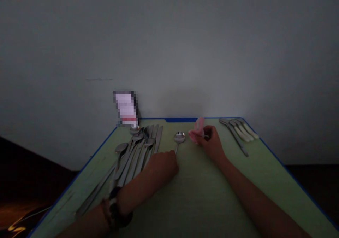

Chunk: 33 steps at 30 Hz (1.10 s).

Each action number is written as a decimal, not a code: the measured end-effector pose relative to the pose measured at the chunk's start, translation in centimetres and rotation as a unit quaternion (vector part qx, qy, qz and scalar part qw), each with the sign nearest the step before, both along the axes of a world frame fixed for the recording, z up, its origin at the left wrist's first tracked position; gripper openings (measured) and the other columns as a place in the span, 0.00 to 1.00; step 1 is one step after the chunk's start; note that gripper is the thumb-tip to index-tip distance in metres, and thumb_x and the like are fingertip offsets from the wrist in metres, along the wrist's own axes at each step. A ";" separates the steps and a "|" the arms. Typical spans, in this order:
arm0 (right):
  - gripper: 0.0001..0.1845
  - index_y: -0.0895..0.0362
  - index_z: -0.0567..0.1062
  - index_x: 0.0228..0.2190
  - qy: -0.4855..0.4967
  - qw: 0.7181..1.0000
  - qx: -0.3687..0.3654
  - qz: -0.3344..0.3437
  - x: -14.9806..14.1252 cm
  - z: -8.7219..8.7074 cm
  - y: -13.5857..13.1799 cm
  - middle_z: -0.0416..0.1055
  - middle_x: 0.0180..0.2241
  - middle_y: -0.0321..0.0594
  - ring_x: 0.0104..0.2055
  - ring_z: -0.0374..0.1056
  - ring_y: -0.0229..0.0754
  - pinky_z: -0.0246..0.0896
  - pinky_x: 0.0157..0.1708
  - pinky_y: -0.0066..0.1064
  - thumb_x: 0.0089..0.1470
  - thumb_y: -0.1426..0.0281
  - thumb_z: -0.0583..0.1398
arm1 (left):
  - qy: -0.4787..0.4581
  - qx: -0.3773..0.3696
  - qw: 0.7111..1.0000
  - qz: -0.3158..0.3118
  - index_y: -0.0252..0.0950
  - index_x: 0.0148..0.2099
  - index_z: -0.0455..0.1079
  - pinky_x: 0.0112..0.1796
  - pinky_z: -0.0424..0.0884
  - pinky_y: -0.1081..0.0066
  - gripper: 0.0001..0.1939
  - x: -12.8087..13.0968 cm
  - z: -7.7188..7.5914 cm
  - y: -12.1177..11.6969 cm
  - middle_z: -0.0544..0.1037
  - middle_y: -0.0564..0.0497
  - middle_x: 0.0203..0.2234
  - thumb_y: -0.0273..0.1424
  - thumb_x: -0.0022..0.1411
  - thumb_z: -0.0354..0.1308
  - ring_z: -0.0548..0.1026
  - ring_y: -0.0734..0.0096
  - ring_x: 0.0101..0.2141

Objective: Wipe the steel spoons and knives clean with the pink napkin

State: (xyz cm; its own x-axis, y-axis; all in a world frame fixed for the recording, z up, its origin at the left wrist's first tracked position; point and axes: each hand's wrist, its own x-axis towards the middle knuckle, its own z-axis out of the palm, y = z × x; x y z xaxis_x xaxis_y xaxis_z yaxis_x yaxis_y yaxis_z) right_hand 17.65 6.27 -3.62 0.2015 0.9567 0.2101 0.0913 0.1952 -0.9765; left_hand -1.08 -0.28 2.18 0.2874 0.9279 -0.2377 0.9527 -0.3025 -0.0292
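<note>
At the far left corner of the table (201,192), a phone (125,105) stands tilted against the wall (201,47), which presumably props it upright; its screen is blurred. In front of it lies a loose fan of cutlery (134,162), spoons and knives overlapping, mostly with bowls and blades toward the wall and handles toward the person, an arrangement that would leave the handles within easy reach. The left forearm, with a dark wristband (118,208), crosses the near part of this group and hides some handles.

The left hand (162,165) is closed, its fingers curled together around the handle of a lone spoon (179,137); the fingertips are hidden beneath. The spoon lies near the middle of the table, bowl toward the wall, apart from both groups. Gripping the handle probably steadies it and leaves the bowl exposed.

Just right of the bowl, the right hand (212,142) pinches a bunched pink cloth (197,130) between thumb and fingers, apparently to keep the soft folds gathered.

At the far right corner, a long metal utensil (234,137) lies beside white-handled spoons (242,130), set roughly side by side, seemingly as a separate group.
</note>
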 end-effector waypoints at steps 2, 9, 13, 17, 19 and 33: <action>0.33 0.54 0.64 0.45 0.044 0.998 0.003 0.053 0.2 0.4 -0.1 0.70 0.38 0.39 0.35 0.67 0.40 0.62 0.34 0.31 0.35 0.63 0.68 | 0.005 0.003 1.000 0.007 0.26 0.44 0.69 0.31 0.72 0.58 0.15 0.3 -0.1 -0.5 0.78 0.34 0.31 0.24 0.61 0.43 0.79 0.48 0.33; 0.18 0.56 0.72 0.36 0.161 0.974 -0.028 0.155 1.7 0.3 0.6 0.73 0.33 0.35 0.33 0.66 0.38 0.60 0.30 0.27 0.38 0.76 0.63 | 0.018 -0.049 0.998 -0.038 0.27 0.44 0.70 0.32 0.72 0.59 0.16 -0.1 1.4 -2.0 0.78 0.34 0.34 0.22 0.56 0.46 0.78 0.50 0.34; 0.14 0.56 0.71 0.28 0.280 0.944 -0.047 0.167 1.8 -0.4 1.1 0.70 0.25 0.31 0.25 0.62 0.36 0.57 0.22 0.26 0.34 0.80 0.57 | -0.002 -0.060 0.998 -0.036 0.28 0.39 0.73 0.33 0.71 0.60 0.14 0.2 1.7 -1.8 0.79 0.35 0.31 0.27 0.55 0.48 0.78 0.52 0.33; 0.11 0.57 0.71 0.23 0.349 0.913 -0.052 0.202 1.7 0.2 1.1 0.70 0.23 0.33 0.24 0.63 0.36 0.59 0.23 0.28 0.33 0.81 0.54 | -0.059 -0.087 0.990 -0.090 0.30 0.39 0.73 0.34 0.70 0.60 0.20 0.5 1.0 -2.4 0.78 0.36 0.30 0.31 0.63 0.40 0.77 0.56 0.32; 0.11 0.56 0.71 0.21 0.380 0.901 -0.043 0.206 1.7 0.4 1.2 0.70 0.22 0.33 0.24 0.63 0.36 0.60 0.24 0.28 0.33 0.81 0.53 | -0.152 -0.104 0.979 -0.086 0.32 0.42 0.71 0.37 0.69 0.60 0.20 0.6 0.4 -2.9 0.78 0.39 0.32 0.34 0.65 0.38 0.76 0.58 0.33; 0.23 0.57 0.72 0.37 0.475 0.815 -0.160 0.291 2.1 2.4 0.0 0.75 0.32 0.40 0.35 0.71 0.44 0.65 0.38 0.38 0.51 0.51 0.54 | -0.671 -0.316 0.649 0.167 0.38 0.34 0.60 0.12 0.50 0.82 0.18 1.5 -3.7 -3.3 0.56 0.62 0.16 0.48 0.64 0.45 0.52 0.83 0.13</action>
